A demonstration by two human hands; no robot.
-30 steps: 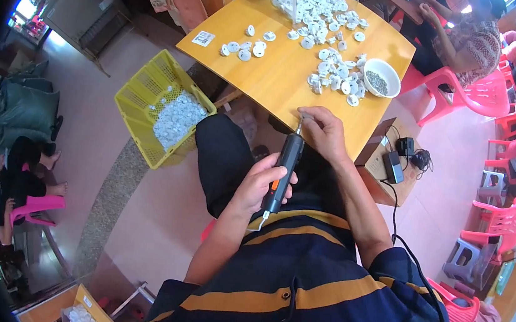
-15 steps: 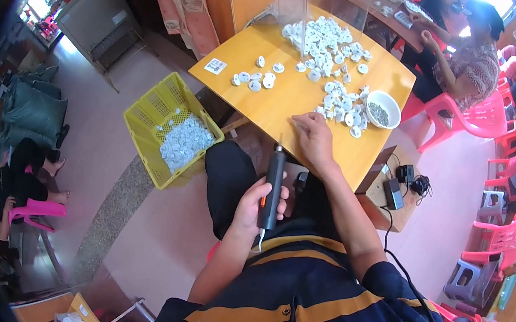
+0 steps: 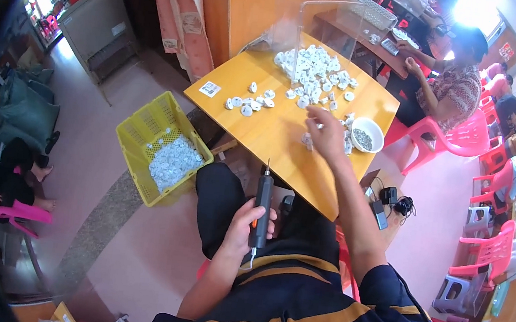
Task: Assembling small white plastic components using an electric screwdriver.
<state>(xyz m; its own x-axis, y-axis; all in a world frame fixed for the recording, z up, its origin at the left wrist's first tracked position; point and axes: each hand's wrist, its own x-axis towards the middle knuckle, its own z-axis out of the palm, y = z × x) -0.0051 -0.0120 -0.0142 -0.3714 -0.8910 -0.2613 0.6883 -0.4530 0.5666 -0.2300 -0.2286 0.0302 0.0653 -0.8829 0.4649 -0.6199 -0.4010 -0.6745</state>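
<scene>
My left hand point(image 3: 243, 225) is wrapped round a black electric screwdriver point(image 3: 262, 208), held upright over my lap with its thin bit pointing at the table edge. A white cable leaves its lower end. Over the right part of the yellow table point(image 3: 285, 145), my right hand point(image 3: 329, 137) hovers with bent, parted fingers and nothing visible in them. Beneath and around it lie small white round parts point(image 3: 306, 139), partly hidden by the hand. A white bowl point(image 3: 367, 135) of small metal screws stands just right of it.
Farther back is a large heap of white parts point(image 3: 309, 66) beside a clear upright panel point(image 3: 324, 36); several more parts point(image 3: 248, 104) lie at left. A yellow basket point(image 3: 131, 166) of white pieces stands on the floor. A co-worker point(image 3: 454, 87) sits back right, near black adapters point(image 3: 385, 203).
My right hand has moved from the table's near middle farther out to the parts by the bowl, its fingers spreading. My left hand still holds the screwdriver. The whole view has shifted slightly.
</scene>
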